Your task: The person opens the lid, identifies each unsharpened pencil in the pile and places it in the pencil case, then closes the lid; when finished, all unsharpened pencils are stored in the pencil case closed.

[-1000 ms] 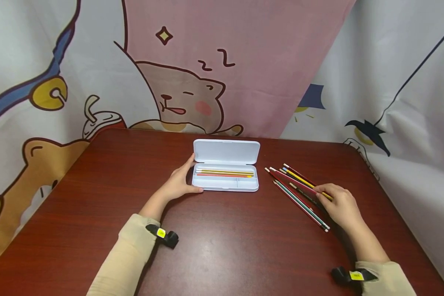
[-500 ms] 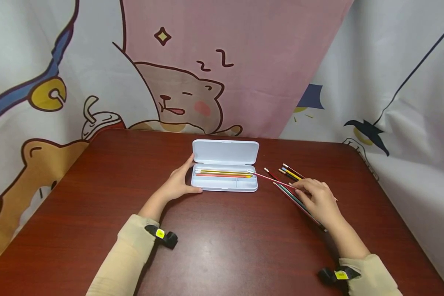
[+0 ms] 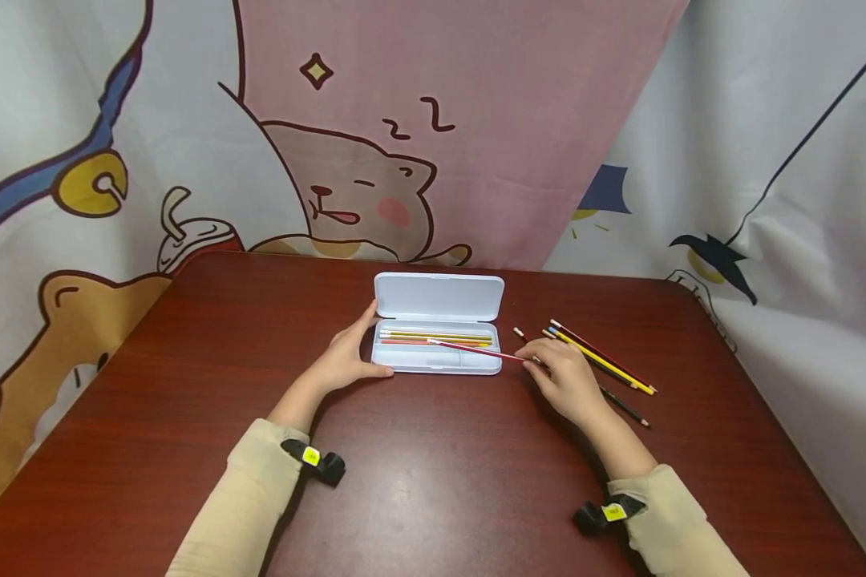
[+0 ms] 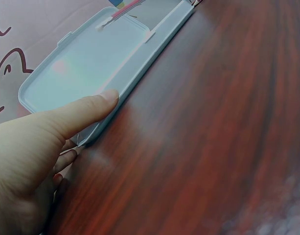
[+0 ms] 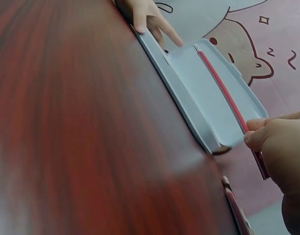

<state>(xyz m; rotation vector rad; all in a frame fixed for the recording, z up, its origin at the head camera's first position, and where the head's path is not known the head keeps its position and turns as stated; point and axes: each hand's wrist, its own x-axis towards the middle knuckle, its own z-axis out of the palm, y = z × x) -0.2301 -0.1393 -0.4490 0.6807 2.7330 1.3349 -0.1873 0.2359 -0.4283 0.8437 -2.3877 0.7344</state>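
A white pencil case (image 3: 422, 368) stands with its lid (image 3: 439, 296) raised; yellow pencils (image 3: 440, 335) and an orange one lie in its long rear compartment. My left hand (image 3: 345, 358) holds the case's left end, thumb (image 4: 98, 106) against the front wall and forefinger reaching to the back corner. Between thumb and fingertips, my right hand (image 3: 566, 383) pinches a red pencil (image 5: 219, 81) near one end. That pencil slants over the case, its white eraser tip above the pencils inside. The right hand hides part of the loose pencils beneath it.
Right of the case lie several loose pencils: a yellow pencil (image 3: 613, 365), a dark red pencil (image 3: 631, 369) and a dark one (image 3: 624, 407) among them. A printed cloth (image 3: 520, 120) hangs behind the brown table (image 3: 418, 481).
My right hand has lifted the red pencil from the loose pencils and carried it left, its eraser end now over the case. The left hand stays at the case.
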